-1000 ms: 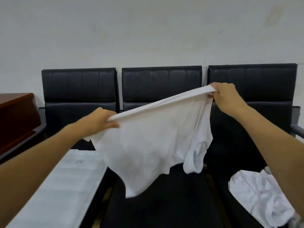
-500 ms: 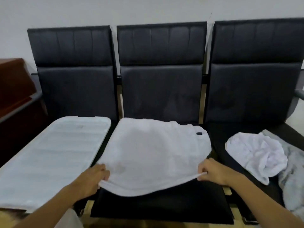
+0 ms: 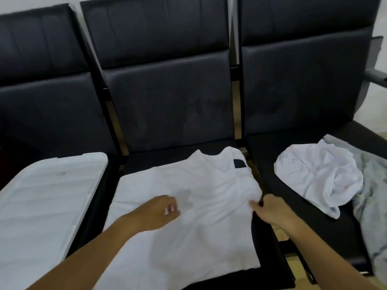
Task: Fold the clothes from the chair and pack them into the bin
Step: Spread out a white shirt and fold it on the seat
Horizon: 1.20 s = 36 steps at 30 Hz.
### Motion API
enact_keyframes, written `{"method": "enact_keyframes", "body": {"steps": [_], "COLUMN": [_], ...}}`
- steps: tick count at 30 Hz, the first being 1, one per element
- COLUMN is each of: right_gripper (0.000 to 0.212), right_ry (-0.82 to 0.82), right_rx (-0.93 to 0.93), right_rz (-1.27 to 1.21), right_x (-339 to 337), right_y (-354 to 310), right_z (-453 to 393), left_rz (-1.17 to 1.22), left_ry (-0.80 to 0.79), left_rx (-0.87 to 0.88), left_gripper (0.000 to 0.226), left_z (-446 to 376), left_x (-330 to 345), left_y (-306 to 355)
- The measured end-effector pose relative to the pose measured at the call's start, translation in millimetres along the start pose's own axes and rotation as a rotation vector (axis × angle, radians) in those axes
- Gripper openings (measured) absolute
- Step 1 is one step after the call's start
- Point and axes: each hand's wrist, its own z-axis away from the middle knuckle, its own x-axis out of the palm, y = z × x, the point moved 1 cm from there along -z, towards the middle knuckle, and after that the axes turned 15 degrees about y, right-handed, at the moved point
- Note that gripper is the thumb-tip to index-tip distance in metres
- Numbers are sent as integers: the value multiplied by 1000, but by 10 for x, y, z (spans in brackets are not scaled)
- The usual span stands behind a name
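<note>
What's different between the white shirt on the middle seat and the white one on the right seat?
The middle shirt lies spread flat; the right-seat garment sits crumpled in a heap. The right hand pinches the middle shirt's edge while the left hand hovers over it; nothing touches the heap. Both are white.

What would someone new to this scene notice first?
A white t-shirt lies spread flat on the middle black padded chair seat, with the left hand over its centre and the right hand pinching its right edge. A crumpled white garment sits on the right seat; a white plastic lid on the left.
</note>
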Motion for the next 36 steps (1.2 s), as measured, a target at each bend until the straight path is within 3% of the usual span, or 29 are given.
{"method": "enact_keyframes", "body": {"steps": [3, 5, 9, 12, 15, 19, 21, 24, 28, 30, 32, 36], "right_gripper": [60, 62, 26, 26, 33, 20, 35, 33, 25, 37, 48, 46], "right_ry": [-63, 19, 117, -33, -150, -73, -61, 32, 213, 287, 380, 451], "right_rx": [154, 227, 376, 485, 507, 514, 549, 474, 339, 311, 321, 280], "right_rz": [-335, -602, -1117, -1570, -1814, -1941, -2005, -1808, -1284, -1035, -863, -657], "right_x": [265, 353, 284, 64, -140, -345, -438, -561, -680, -767, -859, -992], "right_y": [5, -23, -88, -123, -59, 110, 152, 212, 413, 574, 740, 996], "right_z": [-137, -245, -479, -554, -606, -618, -597, -578, -590, -575, -567, -599], "left_rz": [105, 33, -58, -80, 274, 664, 986, 1228, 1109, 1069, 1075, 970], "left_ry": [60, 70, 48, -7, -99, -62, -51, -93, 21, 17, -3, -64], "left_rx": [80, 167, 176, 12, -178, -368, -480, -428, -382, -375, -367, -261], "left_gripper": [12, 28, 55, 57, 47, 22, 23, 25, 39, 41, 41, 41], "left_z": [-646, -1010, -1652, -2016, -2144, -2197, -2213, -2280, -2441, -2534, -2619, -2773], "left_x": [285, 455, 730, 878, 859, 706, 626, 488, 280, 254, 317, 617], "left_y": [486, 783, 1346, 1522, 1617, 1699, 1769, 1946, 2243, 2379, 2490, 2705]}}
